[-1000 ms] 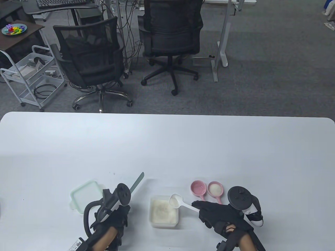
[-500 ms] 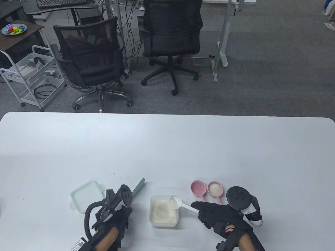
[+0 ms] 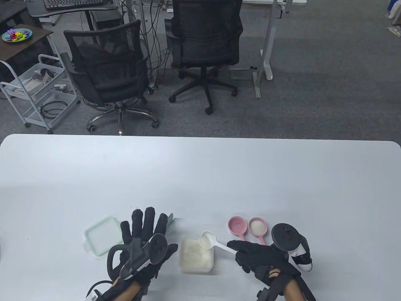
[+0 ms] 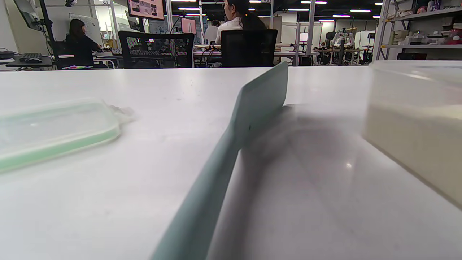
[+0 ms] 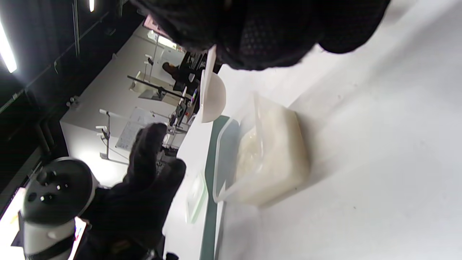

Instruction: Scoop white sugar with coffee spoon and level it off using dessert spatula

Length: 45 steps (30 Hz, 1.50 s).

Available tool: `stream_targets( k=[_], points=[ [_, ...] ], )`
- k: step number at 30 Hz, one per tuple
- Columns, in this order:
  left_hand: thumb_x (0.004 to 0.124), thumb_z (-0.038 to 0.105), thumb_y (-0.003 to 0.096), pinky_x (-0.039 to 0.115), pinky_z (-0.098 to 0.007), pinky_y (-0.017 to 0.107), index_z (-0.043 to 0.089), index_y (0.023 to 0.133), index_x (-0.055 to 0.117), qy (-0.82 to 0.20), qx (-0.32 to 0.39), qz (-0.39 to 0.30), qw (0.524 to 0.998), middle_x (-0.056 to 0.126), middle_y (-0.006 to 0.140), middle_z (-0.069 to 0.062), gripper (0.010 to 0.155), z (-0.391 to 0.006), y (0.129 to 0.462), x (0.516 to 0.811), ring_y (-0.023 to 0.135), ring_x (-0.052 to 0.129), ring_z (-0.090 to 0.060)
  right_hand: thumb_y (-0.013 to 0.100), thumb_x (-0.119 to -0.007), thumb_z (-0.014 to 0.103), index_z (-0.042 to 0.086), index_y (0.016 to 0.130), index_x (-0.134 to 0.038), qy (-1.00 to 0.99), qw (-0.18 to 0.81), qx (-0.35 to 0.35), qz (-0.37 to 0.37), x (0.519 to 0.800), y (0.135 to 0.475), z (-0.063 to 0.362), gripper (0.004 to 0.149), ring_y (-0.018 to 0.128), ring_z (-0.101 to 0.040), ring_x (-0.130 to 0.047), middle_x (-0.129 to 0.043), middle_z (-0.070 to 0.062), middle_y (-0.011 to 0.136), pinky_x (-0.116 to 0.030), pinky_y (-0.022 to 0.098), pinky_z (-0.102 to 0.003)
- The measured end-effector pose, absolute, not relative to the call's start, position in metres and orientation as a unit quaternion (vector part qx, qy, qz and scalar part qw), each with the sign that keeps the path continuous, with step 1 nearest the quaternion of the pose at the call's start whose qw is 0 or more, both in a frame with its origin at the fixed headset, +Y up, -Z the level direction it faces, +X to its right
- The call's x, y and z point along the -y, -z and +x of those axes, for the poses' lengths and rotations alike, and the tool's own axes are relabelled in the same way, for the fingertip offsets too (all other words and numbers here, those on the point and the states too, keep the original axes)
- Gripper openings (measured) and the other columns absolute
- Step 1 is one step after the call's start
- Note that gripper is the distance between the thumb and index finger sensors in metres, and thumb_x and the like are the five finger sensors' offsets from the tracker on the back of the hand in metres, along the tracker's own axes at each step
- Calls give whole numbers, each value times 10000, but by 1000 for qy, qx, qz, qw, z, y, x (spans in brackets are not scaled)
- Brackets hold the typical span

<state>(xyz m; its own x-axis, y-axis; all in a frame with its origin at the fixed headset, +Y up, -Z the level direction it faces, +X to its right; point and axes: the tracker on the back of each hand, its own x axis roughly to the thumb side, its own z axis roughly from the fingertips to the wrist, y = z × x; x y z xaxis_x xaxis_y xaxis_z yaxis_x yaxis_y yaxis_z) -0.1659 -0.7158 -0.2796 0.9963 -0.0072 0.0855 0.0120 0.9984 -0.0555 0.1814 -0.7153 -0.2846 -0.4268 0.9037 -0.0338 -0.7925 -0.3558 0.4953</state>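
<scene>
No legible writing showed anywhere; the right hand (image 3: 260, 255) pinched the coffee spoon (image 3: 208, 240) — sugar-filled — over the sugar tub (image 3: 196, 257); the left hand (image 3: 142, 238) lay spread, fingers flat above the dessert spatula (image 4: 231, 144) on the surface (image 3: 200, 182).

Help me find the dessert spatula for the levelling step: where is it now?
In the table view, the dessert spatula lies on the table, mostly hidden under the open left hand, between the green lid and the sugar container.
</scene>
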Motion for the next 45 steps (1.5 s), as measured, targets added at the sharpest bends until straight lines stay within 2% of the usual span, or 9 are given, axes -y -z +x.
stream_targets(
  k=[7, 13, 18, 23, 34, 41, 45],
  points=[
    [588, 768, 423, 211, -715, 776, 435, 1128, 143, 5, 34, -34, 999, 1, 1224, -17, 897, -170, 282, 716, 1161, 76, -449, 564, -749, 202, 0, 1045, -652, -819, 552, -150, 43, 705, 289, 227, 531, 486, -293, -871, -858, -160, 743, -659, 614, -600],
    [584, 767, 426, 205, -719, 771, 436, 1128, 139, 6, 31, -47, 998, -9, 1221, -23, 895, -170, 281, 715, 1155, 61, -456, 568, -748, 196, 2, 1047, -653, -847, 512, -128, -58, 707, 288, 264, 526, 489, -298, -869, -855, -167, 747, -654, 615, -603],
    [584, 762, 431, 197, -716, 773, 430, 1130, 133, 8, 31, -60, 998, -18, 1218, -24, 896, -170, 280, 714, 1153, 47, -454, 569, -753, 191, 35, 1056, -657, -878, 449, -118, -113, 708, 288, 276, 520, 502, -306, -864, -847, -174, 762, -645, 624, -609],
    [576, 766, 430, 188, -723, 765, 428, 1129, 128, 10, 28, -72, 997, -27, 1215, -29, 896, -169, 281, 715, 1146, 36, -462, 565, -767, 186, 101, 1055, -679, -890, 423, -119, -125, 708, 288, 273, 505, 519, -317, -860, -835, -191, 783, -637, 629, -617],
    [575, 762, 434, 180, -719, 765, 421, 1129, 124, 9, 28, -80, 996, -30, 1211, -33, 896, -169, 281, 716, 1142, 27, -459, 543, -813, 160, 163, 1020, -728, -909, 373, -123, -143, 710, 290, 269, 484, 568, -337, -832, -786, -218, 835, -603, 651, -632],
    [577, 763, 431, 180, -725, 761, 424, 1129, 122, 9, 28, -80, 996, -35, 1211, -36, 900, -169, 282, 716, 1141, 25, -465, 537, -823, 152, 162, 1012, -740, -909, 374, -125, -139, 709, 289, 269, 483, 573, -341, -827, -782, -219, 837, -595, 656, -634],
    [574, 765, 431, 180, -724, 761, 421, 1129, 118, 9, 28, -82, 996, -38, 1210, -37, 902, -169, 282, 717, 1140, 23, -466, 560, -769, 173, 121, 1059, -673, -902, 396, -108, -133, 707, 288, 269, 511, 578, -331, -823, -775, -210, 842, -593, 658, -629]
  ],
)
